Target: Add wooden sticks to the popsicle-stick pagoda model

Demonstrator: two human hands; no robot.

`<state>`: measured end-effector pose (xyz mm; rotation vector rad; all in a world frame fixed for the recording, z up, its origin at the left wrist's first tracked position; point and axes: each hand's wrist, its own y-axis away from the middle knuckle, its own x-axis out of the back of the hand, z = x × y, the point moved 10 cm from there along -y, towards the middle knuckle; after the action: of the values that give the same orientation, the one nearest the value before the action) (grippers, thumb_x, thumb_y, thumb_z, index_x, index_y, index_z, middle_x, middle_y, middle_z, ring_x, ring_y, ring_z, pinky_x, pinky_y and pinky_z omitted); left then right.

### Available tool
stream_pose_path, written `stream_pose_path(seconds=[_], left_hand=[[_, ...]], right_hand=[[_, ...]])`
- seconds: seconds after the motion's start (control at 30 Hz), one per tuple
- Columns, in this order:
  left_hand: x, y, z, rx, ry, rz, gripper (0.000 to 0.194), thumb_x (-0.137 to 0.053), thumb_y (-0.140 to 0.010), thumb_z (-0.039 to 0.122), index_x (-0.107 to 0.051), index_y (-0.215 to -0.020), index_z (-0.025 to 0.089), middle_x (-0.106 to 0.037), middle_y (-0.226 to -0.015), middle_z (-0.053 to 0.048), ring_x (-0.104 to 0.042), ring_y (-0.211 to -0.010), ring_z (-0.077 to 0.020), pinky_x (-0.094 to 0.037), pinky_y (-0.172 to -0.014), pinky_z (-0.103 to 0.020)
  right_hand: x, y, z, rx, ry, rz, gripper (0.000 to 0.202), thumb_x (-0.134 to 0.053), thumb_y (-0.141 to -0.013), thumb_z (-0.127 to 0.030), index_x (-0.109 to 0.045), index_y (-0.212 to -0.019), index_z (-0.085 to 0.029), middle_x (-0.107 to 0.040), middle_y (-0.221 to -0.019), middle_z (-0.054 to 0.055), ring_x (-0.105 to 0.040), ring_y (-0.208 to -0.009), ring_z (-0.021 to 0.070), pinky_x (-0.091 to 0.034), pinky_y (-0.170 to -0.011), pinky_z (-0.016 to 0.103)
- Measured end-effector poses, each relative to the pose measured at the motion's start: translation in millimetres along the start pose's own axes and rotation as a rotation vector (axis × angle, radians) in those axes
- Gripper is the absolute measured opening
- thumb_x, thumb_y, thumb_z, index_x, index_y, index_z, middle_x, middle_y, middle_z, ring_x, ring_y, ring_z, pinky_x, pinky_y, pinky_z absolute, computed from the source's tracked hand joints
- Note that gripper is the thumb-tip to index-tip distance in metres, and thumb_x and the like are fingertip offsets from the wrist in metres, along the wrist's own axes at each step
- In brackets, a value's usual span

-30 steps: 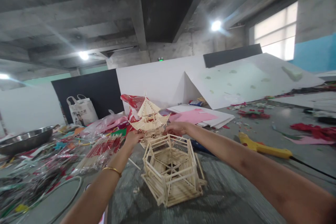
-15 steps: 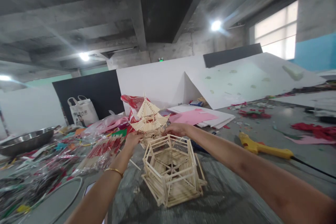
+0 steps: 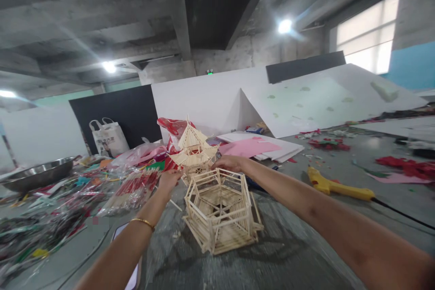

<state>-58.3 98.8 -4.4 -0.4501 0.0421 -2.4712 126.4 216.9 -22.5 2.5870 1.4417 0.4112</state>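
Observation:
A small pagoda model (image 3: 193, 161) made of pale wooden sticks, with tiered pointed roofs, stands on the table before me. My left hand (image 3: 171, 177) is at its left side, fingers closed against the lower part. On the opposite side my right hand (image 3: 228, 163) closes on the pagoda too, its fingertips partly hidden. Nearer to me, between my forearms, sits an open hexagonal stick frame (image 3: 220, 226) with a slatted floor and railings. Neither hand touches this frame.
A yellow glue gun (image 3: 340, 186) with a black cord lies at right. Plastic-wrapped sticks (image 3: 134, 190) and craft scraps cover the left, near a metal basin (image 3: 41, 174). A phone (image 3: 136, 272) lies under my left forearm. Pink paper (image 3: 249, 146) rests on white sheets behind.
My left hand has shifted slightly left and its fingers sit farther out along the pagoda's side. The view has tilted a little. The pagoda and hexagonal frame look otherwise unchanged.

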Motion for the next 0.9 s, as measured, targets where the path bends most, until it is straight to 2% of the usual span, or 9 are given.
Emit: stream_pose_path(seconds=[0.13,0.27,0.4,0.57,0.7,0.8,0.9], left_hand=[[23.7,30.4,4.9,0.039,0.191,0.066,0.014,-0.065,-0.062,0.029,-0.059,-0.066,0.017,-0.064,-0.068,0.0,-0.061,-0.072,-0.016,-0.045,-0.06,-0.025],[36.2,75.7,13.9,0.061,0.341,0.058,0.015,-0.064,-0.06,0.029,-0.061,-0.069,0.017,-0.066,-0.077,-0.004,-0.062,-0.075,-0.0156,-0.047,-0.062,-0.024],[34.0,137.0,19.3,0.093,0.606,0.01,0.017,-0.069,-0.06,0.023,-0.062,-0.073,0.015,-0.067,-0.084,-0.006,-0.062,-0.077,-0.0153,-0.049,-0.064,-0.023],[25.7,205.9,3.5,0.19,0.822,0.031,0.017,-0.072,-0.061,0.018,-0.06,-0.074,0.014,-0.068,-0.08,-0.007,-0.063,-0.074,-0.0151,-0.05,-0.063,-0.024],[19.3,232.1,-8.3,0.197,0.8,0.011,0.023,-0.076,-0.057,0.02,-0.06,-0.072,0.014,-0.066,-0.072,-0.004,-0.059,-0.061,-0.0109,-0.049,-0.056,-0.02],[17.8,241.1,-8.2,0.156,0.738,-0.014,0.025,-0.076,-0.058,0.025,-0.059,-0.074,0.015,-0.063,-0.066,0.0,-0.051,-0.051,-0.0054,-0.043,-0.049,-0.016],[18.0,248.2,-6.5,0.125,0.656,-0.004,0.03,-0.075,-0.059,0.03,-0.059,-0.08,0.015,-0.062,-0.065,0.001,-0.048,-0.05,-0.0048,-0.039,-0.047,-0.015]], right_hand=[[11.3,11.0,-4.8,0.018,0.067,0.074,0.014,-0.05,-0.075,-0.013,-0.061,-0.067,-0.011,-0.064,-0.056,0.002,-0.06,-0.05,0.0116,-0.048,-0.048,0.02],[21.2,36.1,-17.1,0.047,0.13,0.149,0.009,-0.053,-0.073,-0.014,-0.061,-0.069,-0.01,-0.064,-0.057,0.003,-0.058,-0.049,0.0109,-0.044,-0.044,0.018],[26.3,69.6,-33.8,0.094,0.162,0.201,0.005,-0.058,-0.072,-0.016,-0.06,-0.07,-0.011,-0.063,-0.063,0.003,-0.06,-0.054,0.0111,-0.046,-0.05,0.02],[34.1,114.4,-56.2,0.159,0.292,0.32,0.01,-0.063,-0.069,-0.022,-0.059,-0.069,-0.012,-0.063,-0.064,0.004,-0.06,-0.057,0.0118,-0.042,-0.047,0.018],[34.5,150.3,-69.2,0.185,0.462,0.415,0.011,-0.061,-0.07,-0.024,-0.059,-0.068,-0.013,-0.064,-0.066,0.006,-0.061,-0.06,0.0132,-0.041,-0.045,0.018],[21.6,172.0,-74.0,0.231,0.537,0.382,0.012,-0.059,-0.072,-0.024,-0.06,-0.068,-0.013,-0.064,-0.064,0.006,-0.061,-0.059,0.0127,-0.041,-0.044,0.017],[3.5,188.5,-72.8,0.246,0.575,0.331,0.013,-0.058,-0.073,-0.024,-0.061,-0.067,-0.014,-0.064,-0.063,0.005,-0.06,-0.056,0.0119,-0.042,-0.043,0.017]])
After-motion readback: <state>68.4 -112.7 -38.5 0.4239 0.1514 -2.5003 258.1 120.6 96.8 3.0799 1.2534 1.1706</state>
